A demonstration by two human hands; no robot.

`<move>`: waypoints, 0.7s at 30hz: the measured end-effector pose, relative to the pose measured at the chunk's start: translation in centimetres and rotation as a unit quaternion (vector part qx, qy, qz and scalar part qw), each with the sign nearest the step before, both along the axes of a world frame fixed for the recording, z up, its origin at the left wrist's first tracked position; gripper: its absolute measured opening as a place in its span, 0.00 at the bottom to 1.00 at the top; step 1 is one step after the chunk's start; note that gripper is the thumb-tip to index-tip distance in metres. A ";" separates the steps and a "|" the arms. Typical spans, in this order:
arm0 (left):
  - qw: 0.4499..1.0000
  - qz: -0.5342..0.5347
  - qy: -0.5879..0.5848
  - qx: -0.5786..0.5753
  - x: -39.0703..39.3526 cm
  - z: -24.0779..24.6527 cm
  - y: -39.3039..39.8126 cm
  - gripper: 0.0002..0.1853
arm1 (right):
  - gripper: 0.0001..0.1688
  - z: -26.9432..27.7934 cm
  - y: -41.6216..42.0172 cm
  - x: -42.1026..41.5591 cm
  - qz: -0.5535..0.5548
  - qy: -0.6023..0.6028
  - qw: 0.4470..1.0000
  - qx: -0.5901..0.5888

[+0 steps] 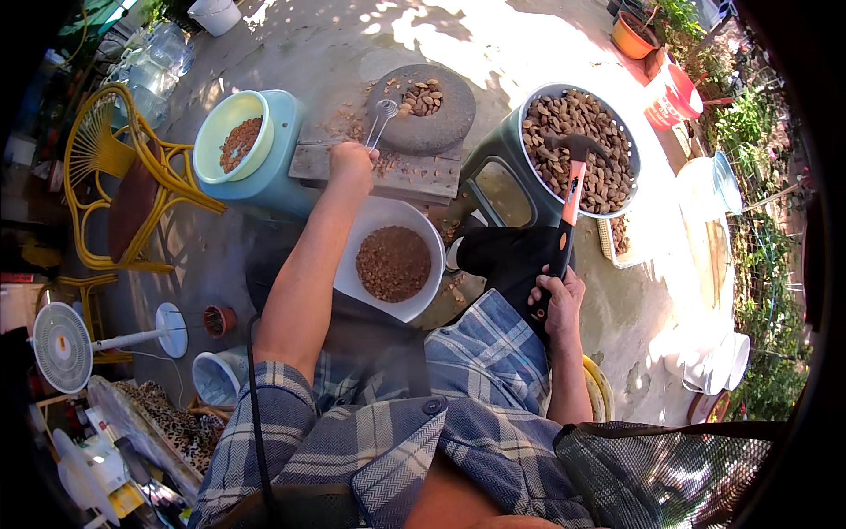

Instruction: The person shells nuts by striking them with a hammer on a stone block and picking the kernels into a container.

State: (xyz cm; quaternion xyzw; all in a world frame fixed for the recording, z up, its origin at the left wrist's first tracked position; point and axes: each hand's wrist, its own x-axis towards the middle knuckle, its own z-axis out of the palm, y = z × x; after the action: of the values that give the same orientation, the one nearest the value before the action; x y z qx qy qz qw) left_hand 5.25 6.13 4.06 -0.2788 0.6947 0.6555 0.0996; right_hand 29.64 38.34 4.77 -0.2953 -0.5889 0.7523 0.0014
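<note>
My left hand (353, 165) grips the handles of a metal wire tool with a coiled ring head (386, 109); the head lies over a round stone block (456, 112) beside the nuts heaped in its hollow (423, 99). The stone rests on a wooden board (423, 178) strewn with shell bits. My right hand (560, 297) is closed around the black grip of a claw hammer (570, 198), its head above a colander (632, 159) full of brown nuts in shell. Between my legs sits a white basin (347, 278) of brown fragments. A pale green bowl (210, 132) holds shelled kernels.
The bowl stands on a blue plastic stool (284, 132), the colander on a green stool (479, 175). Near the right leg is a white basket (631, 254) with nuts. A rattan chair (99, 152) and a fan (63, 347) stand at left. Buckets (714, 364) line the right.
</note>
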 end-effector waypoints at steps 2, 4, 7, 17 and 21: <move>0.999 0.007 0.035 0.025 0.4 0.2 -0.8 0.09 | 0.09 0.0 0.0 0.0 -0.001 0.004 1.000 -0.007; 0.998 0.024 0.050 0.002 0.4 0.5 -0.8 0.09 | 0.09 0.0 0.2 0.1 -0.001 0.005 1.000 -0.009; 0.993 0.005 0.090 -0.071 0.1 0.1 -0.4 0.09 | 0.09 -0.3 0.3 0.1 0.000 0.008 1.000 -0.011; 0.989 -0.044 0.072 -0.124 1.3 -2.9 0.6 0.09 | 0.09 0.3 0.1 0.2 -0.012 0.012 1.000 0.001; 0.993 -0.047 0.032 -0.100 1.1 -2.1 -0.3 0.10 | 0.09 2.4 -1.5 -0.6 0.000 0.035 0.999 0.021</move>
State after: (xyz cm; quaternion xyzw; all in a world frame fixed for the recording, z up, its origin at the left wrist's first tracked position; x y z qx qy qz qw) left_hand 6.34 5.83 1.99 -0.2336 0.7722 0.5855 0.0798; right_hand 29.00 36.80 7.19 -0.2689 -0.6037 0.7500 0.0282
